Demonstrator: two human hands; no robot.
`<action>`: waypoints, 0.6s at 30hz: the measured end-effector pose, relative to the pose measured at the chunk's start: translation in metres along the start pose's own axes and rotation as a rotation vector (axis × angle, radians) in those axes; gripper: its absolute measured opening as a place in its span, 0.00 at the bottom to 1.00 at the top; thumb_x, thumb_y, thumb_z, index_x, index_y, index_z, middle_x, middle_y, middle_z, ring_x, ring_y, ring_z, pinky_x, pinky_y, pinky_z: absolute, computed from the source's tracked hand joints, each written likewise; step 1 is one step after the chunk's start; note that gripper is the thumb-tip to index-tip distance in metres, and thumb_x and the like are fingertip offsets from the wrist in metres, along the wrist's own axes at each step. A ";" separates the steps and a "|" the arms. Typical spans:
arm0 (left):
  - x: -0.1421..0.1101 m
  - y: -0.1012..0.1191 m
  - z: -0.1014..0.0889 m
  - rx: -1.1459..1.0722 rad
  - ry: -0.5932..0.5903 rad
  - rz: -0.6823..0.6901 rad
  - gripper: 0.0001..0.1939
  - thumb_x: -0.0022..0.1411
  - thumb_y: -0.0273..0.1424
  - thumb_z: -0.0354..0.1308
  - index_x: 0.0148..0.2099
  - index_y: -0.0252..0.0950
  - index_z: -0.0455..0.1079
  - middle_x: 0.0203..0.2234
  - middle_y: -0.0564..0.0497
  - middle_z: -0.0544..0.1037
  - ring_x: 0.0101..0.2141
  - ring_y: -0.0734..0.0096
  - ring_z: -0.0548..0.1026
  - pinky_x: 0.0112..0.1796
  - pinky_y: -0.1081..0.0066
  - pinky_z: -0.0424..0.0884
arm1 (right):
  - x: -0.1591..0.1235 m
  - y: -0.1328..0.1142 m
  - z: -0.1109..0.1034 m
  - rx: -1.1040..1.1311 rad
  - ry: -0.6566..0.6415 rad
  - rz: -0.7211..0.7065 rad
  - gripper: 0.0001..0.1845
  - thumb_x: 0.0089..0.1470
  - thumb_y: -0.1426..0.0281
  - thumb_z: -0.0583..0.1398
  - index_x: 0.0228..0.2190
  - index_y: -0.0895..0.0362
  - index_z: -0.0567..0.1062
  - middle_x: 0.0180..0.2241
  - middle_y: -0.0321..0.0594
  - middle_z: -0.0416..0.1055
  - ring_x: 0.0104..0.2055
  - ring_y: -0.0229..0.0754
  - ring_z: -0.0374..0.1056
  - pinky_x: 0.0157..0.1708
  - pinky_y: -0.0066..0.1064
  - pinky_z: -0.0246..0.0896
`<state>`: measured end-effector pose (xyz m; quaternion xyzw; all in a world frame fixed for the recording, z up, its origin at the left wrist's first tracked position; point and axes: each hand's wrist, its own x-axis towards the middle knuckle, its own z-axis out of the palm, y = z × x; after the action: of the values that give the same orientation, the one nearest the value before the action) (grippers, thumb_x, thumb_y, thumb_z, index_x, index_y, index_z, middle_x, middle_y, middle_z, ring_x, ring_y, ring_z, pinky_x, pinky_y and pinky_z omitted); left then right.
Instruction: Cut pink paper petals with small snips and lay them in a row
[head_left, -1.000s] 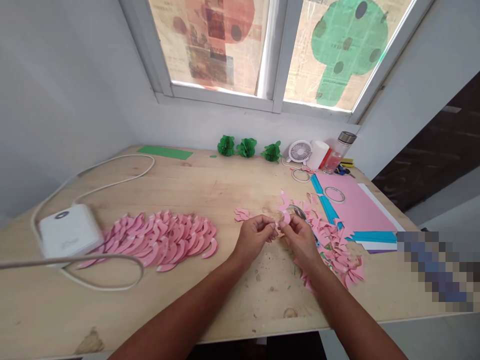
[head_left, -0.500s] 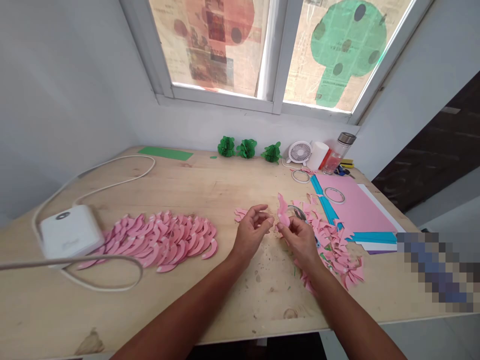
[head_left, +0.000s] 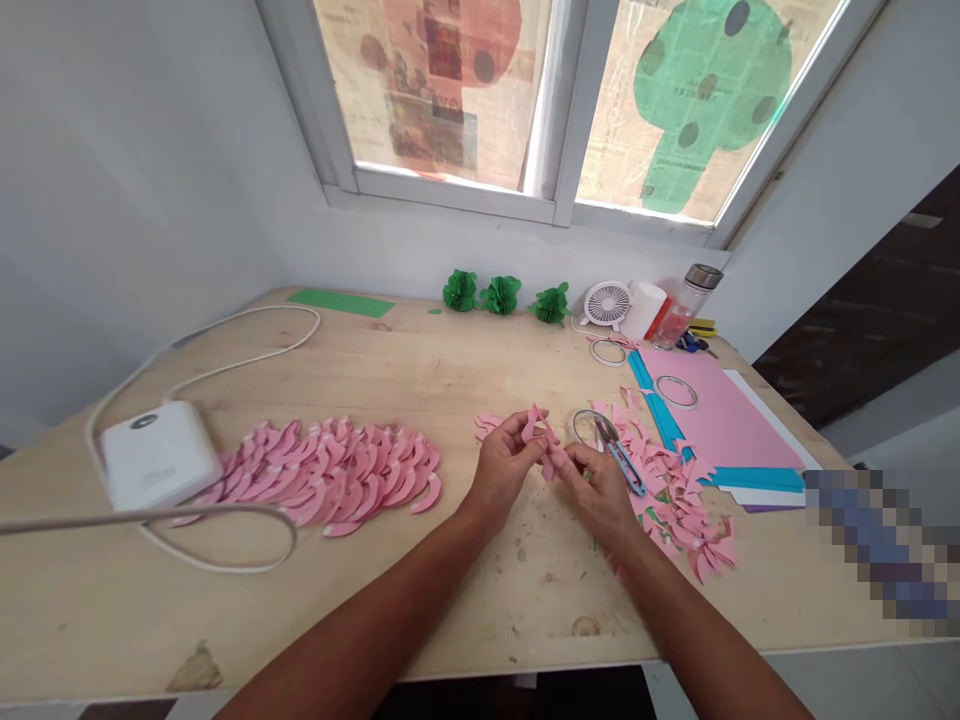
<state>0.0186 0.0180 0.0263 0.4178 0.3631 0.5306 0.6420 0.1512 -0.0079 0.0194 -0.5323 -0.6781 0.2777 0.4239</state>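
Observation:
A curled pink paper piece (head_left: 537,428) is held between my two hands above the table. My left hand (head_left: 504,462) pinches its left side with thumb and fingers, and my right hand (head_left: 594,484) grips the lower right part. Just beyond my right hand lie blue-handled thread snips (head_left: 621,456) and a roll of tape (head_left: 588,426). Pink paper scraps (head_left: 679,480) are heaped to the right of that hand. A few small pink pieces (head_left: 489,424) lie behind my left hand. Farther left spreads a large pile of curved pink paper pieces (head_left: 345,475).
A white box-like device (head_left: 161,455) with a looping cable stands at the left. Green paper ornaments (head_left: 501,295), a small fan (head_left: 607,304) and a glass bottle (head_left: 686,305) line the wall. Pink sheets (head_left: 739,420) with another tape roll (head_left: 676,392) lie at the right.
My right hand has brought the pink paper piece left and my left hand has closed on it. The snips beside my right hand are now more visible. The view has shifted slightly.

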 end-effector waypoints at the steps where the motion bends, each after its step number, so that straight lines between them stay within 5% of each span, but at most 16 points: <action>1: 0.001 0.000 -0.001 -0.007 0.000 -0.001 0.19 0.45 0.29 0.59 0.43 0.33 0.68 0.24 0.53 0.75 0.24 0.74 0.72 0.30 0.72 0.68 | 0.000 -0.001 -0.001 0.022 -0.001 0.011 0.19 0.54 0.59 0.53 0.19 0.57 0.71 0.18 0.33 0.60 0.22 0.35 0.55 0.23 0.27 0.48; 11: 0.004 0.001 -0.004 -0.081 -0.054 -0.027 0.13 0.44 0.31 0.64 0.34 0.32 0.70 0.22 0.53 0.74 0.22 0.76 0.71 0.28 0.74 0.69 | 0.002 0.002 -0.001 0.167 0.027 0.109 0.17 0.53 0.59 0.53 0.22 0.58 0.71 0.19 0.33 0.59 0.23 0.36 0.55 0.25 0.27 0.49; 18: 0.007 0.001 -0.006 -0.046 0.081 -0.013 0.13 0.41 0.32 0.65 0.30 0.32 0.70 0.20 0.56 0.71 0.19 0.79 0.69 0.25 0.75 0.68 | 0.002 0.004 -0.003 0.151 0.057 0.113 0.18 0.53 0.59 0.54 0.19 0.57 0.69 0.18 0.33 0.60 0.23 0.36 0.56 0.24 0.27 0.49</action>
<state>0.0141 0.0258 0.0243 0.3786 0.3792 0.5512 0.6395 0.1556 -0.0050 0.0178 -0.5439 -0.6119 0.3362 0.4655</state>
